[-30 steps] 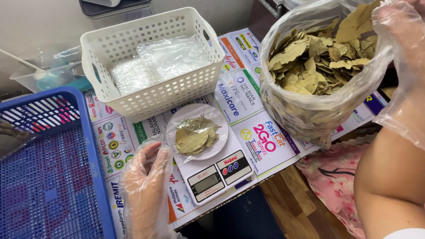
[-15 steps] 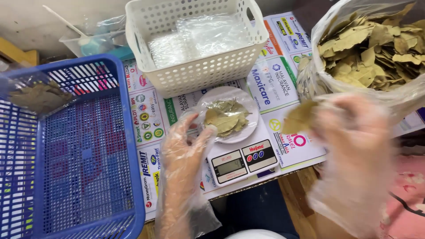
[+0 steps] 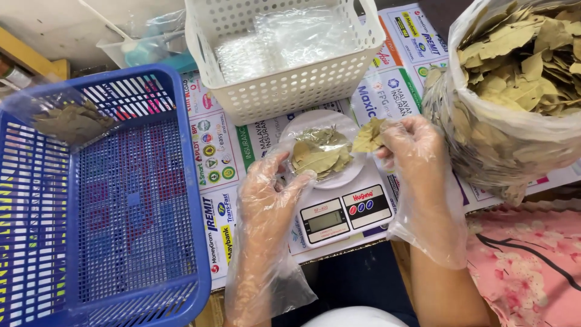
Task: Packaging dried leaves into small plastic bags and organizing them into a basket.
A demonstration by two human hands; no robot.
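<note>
- Our right hand, in a loose clear plastic glove, pinches a small bunch of dried leaves between thumb and fingers, just over the right rim of the white dish.
- Our left hand, gloved the same way, rests open with fingers spread, its fingertips at the dish's left rim and holding nothing.
- The dish sits on a small digital kitchen scale near the front edge of the tabletop and already carries a low pile of leaves.
- To do this well, we judge it best to let the pinched leaves down a few at a time onto the middle of the pile, keep our left fingertips from pressing on the dish so the reading stays true, and watch the scale's display as we add.
- We count one scale, one dish and two gloved hands.
- One big clear bag of dried leaves stands open at the right edge.
- One white perforated basket behind the scale holds clear plastic pouches, too many and too clear to count.
- One blue plastic crate at the left edge holds one filled pouch of leaves in its far corner.
</note>
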